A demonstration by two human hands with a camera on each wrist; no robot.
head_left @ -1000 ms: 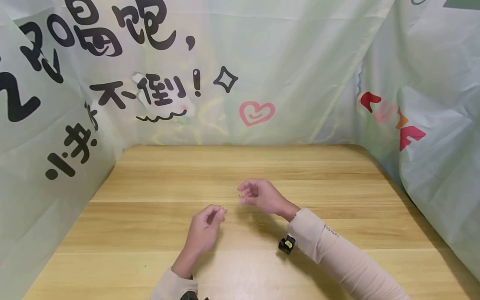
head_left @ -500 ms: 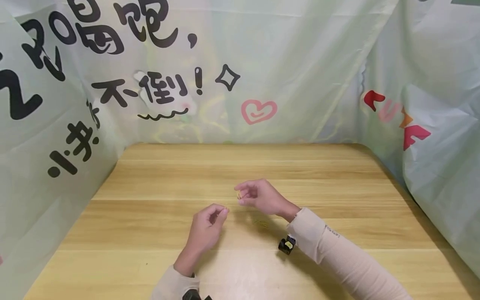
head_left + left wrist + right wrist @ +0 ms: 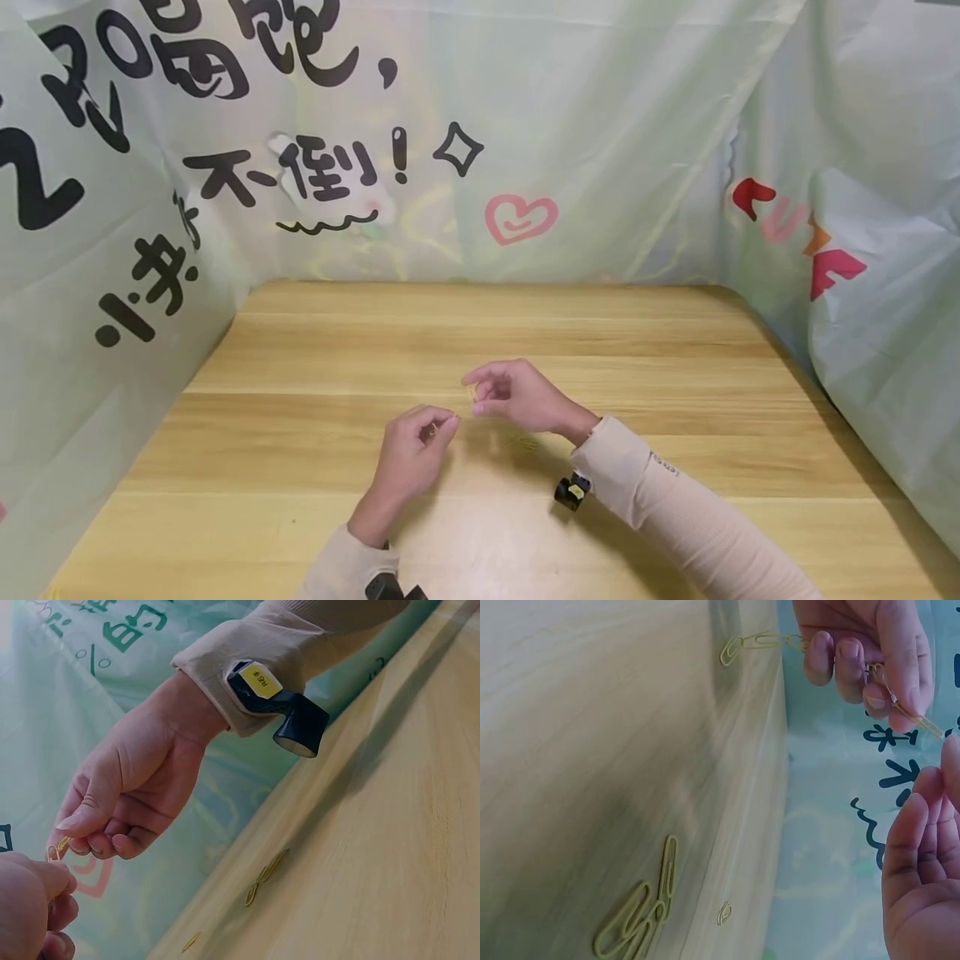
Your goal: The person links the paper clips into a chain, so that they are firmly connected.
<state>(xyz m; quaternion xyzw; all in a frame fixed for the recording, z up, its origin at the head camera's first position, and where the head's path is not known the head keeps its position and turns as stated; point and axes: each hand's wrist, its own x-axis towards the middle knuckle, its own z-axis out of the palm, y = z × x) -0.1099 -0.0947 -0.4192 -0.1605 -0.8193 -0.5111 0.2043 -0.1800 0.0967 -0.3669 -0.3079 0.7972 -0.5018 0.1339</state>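
Note:
My left hand [image 3: 412, 454] pinches a yellow paper clip [image 3: 919, 720] between thumb and forefinger. A chain of linked paper clips [image 3: 765, 639] trails from under its curled fingers, and the far end lies over the wooden table. Just to the right and slightly farther away, my right hand [image 3: 528, 396] pinches another yellow paper clip [image 3: 472, 392] with thumb and fingertips. In the left wrist view this clip [image 3: 63, 844] meets the left fingertips closely. Both hands are above the table, their fingertips a short gap apart in the head view.
Several loose paper clips [image 3: 523, 443] lie on the table [image 3: 300, 350] below my right hand. A small clip [image 3: 724, 913] lies apart from them in the right wrist view. Printed fabric [image 3: 600, 150] hangs around the back and sides of the table.
My right hand has drifted a little left with its paper clip, closing on the left hand. The left hand stays nearly in place, still pinching its clip. The head view has tilted slightly.

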